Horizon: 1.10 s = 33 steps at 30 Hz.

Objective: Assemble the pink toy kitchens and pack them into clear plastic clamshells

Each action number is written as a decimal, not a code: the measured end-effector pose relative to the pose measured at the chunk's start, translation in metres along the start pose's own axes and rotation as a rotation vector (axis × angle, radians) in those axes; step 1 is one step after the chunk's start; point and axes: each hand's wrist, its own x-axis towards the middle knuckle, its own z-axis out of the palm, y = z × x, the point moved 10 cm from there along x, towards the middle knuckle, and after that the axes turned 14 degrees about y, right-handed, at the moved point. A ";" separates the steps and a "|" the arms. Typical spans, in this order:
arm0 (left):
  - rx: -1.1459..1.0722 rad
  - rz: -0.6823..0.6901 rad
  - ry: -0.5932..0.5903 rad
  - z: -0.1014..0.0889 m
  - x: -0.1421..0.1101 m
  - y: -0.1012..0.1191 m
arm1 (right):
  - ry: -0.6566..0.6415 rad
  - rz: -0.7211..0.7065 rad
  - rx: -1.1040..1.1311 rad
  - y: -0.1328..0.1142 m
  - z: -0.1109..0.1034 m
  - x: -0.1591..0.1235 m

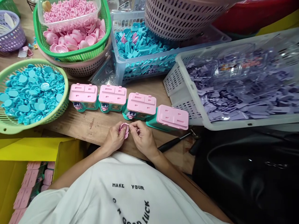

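Note:
My left hand [115, 137] grips a small pink oval cup-like plastic piece [126, 133] by its side, thumb on its face. At the piece's right edge, my right hand [144, 137] is pinched; whatever small part sits between its fingertips is too hidden to name. Just beyond my hands runs a row of several toy boxes with pink lids and teal bases. Three of them, such as the leftmost toy box [83, 93], show a small dark and pink fitting on the front. The rightmost toy box [172, 117] shows a plain teal side.
A hammer [174, 143] lies right of my right hand. Baskets of turquoise caps [32, 90] and pink cups [72, 42] stand left; crates of turquoise parts [130, 40] and purple parts [224, 102] stand behind and right. A yellow box [30, 149] holds more toy boxes.

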 end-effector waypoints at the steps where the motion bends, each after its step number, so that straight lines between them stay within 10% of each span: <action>1: 0.007 0.008 0.003 0.000 0.000 0.000 | 0.013 -0.021 -0.008 -0.001 0.000 0.000; 24: 0.431 0.488 0.256 -0.003 -0.014 0.007 | 0.221 -0.191 -0.174 -0.015 0.003 -0.006; 33: 0.095 0.177 0.241 -0.025 0.001 -0.006 | 0.019 0.175 0.279 0.004 0.023 0.000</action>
